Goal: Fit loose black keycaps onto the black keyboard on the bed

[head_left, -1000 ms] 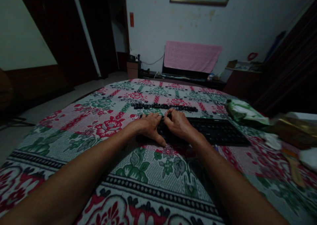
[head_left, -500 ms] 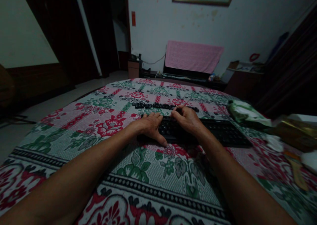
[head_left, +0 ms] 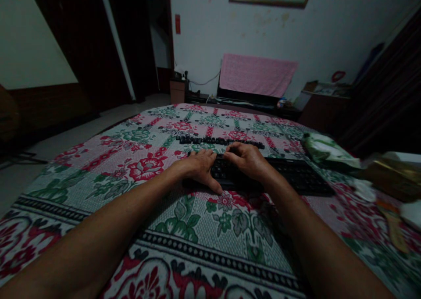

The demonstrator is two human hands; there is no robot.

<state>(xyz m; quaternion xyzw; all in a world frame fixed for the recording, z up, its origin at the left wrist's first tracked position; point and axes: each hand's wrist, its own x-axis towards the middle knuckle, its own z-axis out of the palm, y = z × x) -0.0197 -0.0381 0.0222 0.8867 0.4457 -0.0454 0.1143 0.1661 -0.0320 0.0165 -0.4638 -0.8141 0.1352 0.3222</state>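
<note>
A black keyboard (head_left: 291,176) lies on the flowered cloth in front of me. Across its left end rests my left hand (head_left: 202,167), fingers stretched toward the far edge and thumb spread along the near edge. My right hand (head_left: 245,158) is over the keyboard's middle, thumb and index finger pinched at its far rows of keys. Whatever is between those fingertips is too small or hidden to make out. Just behind the keyboard, small black keycaps (head_left: 210,140) are laid out in a long strip; my right hand partly covers the view of it.
The patterned cloth (head_left: 144,167) spreads over the whole table. To the right are a green and white package (head_left: 329,152), a golden box (head_left: 394,176), crumpled white tissue (head_left: 364,189) and a brush-like tool with a wooden handle (head_left: 396,233). A pink towel (head_left: 258,75) hangs beyond the table.
My right hand has shifted slightly left along the keyboard, its fingers still pinched. My left hand and the keyboard have stayed in place.
</note>
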